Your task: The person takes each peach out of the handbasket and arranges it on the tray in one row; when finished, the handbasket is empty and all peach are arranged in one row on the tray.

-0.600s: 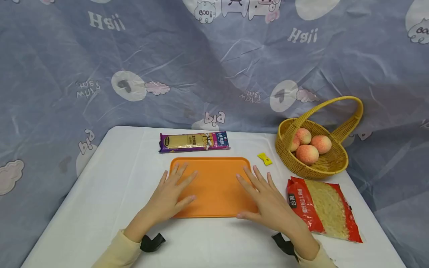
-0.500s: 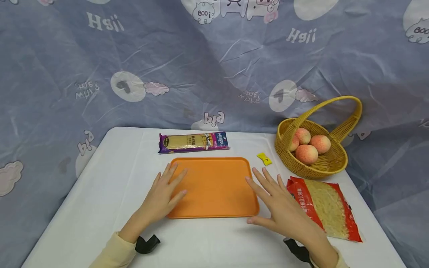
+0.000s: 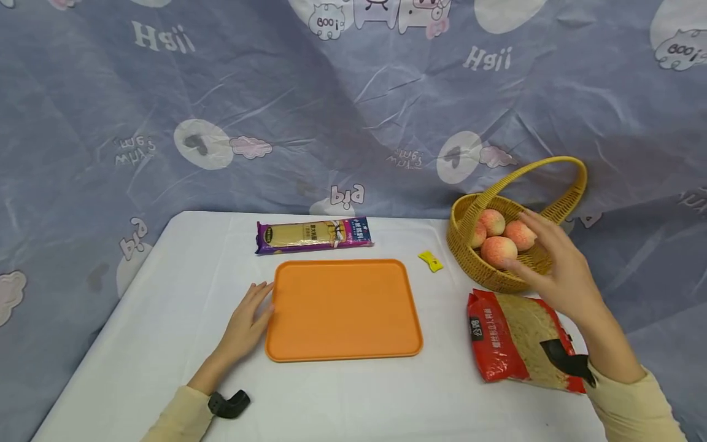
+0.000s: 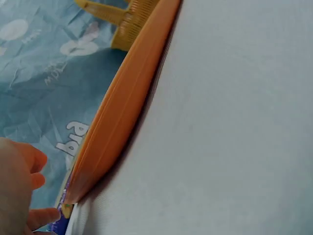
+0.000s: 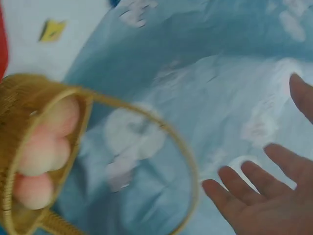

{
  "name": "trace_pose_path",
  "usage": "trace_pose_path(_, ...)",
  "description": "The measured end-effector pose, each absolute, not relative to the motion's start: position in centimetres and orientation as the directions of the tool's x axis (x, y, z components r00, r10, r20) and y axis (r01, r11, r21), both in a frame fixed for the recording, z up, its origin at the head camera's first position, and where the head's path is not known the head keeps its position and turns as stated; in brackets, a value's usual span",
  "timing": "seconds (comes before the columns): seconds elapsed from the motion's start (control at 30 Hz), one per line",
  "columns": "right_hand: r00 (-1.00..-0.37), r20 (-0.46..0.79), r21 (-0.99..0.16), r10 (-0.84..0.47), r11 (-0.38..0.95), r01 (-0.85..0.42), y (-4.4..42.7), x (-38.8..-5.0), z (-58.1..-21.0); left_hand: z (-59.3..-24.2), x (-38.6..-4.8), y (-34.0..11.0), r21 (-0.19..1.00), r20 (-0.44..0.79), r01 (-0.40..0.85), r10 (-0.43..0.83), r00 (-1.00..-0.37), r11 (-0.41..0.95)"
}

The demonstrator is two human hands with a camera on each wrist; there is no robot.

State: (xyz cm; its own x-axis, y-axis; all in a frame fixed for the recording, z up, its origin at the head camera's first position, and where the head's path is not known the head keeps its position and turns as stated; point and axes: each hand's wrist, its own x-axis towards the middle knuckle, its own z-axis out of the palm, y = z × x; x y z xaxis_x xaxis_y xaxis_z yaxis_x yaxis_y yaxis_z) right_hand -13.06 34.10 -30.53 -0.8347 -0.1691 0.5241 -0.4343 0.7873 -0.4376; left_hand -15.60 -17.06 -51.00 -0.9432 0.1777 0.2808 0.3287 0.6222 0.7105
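- Cloth in white is spread over the desk beneath both hands; beyond them, a grey-blue backdrop is hung, its wrinkled fabric printed with pale circles, pink clouds and lettering.
- Left hand is lowered beside the tray, with fingers loosely extended and thumb parted from them; whether the rim is touched cannot be told.
- Right hand is raised at the basket, over its right side, with thumb and fingers spread apart; by the right wrist camera, the fingertips are shown clear of the peaches.
- Cream sleeves are worn, and a black strip is seen at each wrist.
- Orange, rectangular and flat, with rounded corners and a raised rim, the tray is placed just right of the left hand.
- Yellow strands are woven into the basket, topped by an arched handle; four fuzzy, blushed peaches are held in it, left of the right hand.
- Beneath the right wrist, a glossy red bag with a see-through panel is partly hidden.
- Beyond the left hand, a long purple packet is laid flat.
- Left of the right hand, a small yellow wrapper is placed between tray and basket.
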Motion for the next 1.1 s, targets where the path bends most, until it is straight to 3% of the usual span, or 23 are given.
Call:
trace_pose_path(0.17,-0.874,0.483,-0.575,0.058,0.774,-0.266,37.6,-17.0,-32.6,-51.9,-15.8,-17.1,0.708,0.311,0.361,0.190,-0.931,0.607)
trace_pose_path(0.33,-0.905,0.390,-0.636,0.169,0.761,-0.132,39.9,-19.8,-35.4,-52.3,-15.7,-17.0,0.646,0.332,0.382,0.208,-0.920,0.661)
trace_pose_path(0.67,-0.954,0.184,-0.718,0.238,0.696,0.035,41.8,-23.3,-39.5,-52.6,-15.5,-16.9,0.591,0.359,0.393,0.207,-0.910,0.704)
trace_pose_path(1.1,-0.968,0.023,-0.652,0.250,0.738,0.175,43.0,-23.9,-41.2,-52.7,-15.7,-16.8,0.613,0.326,0.368,0.201,-0.924,0.699)
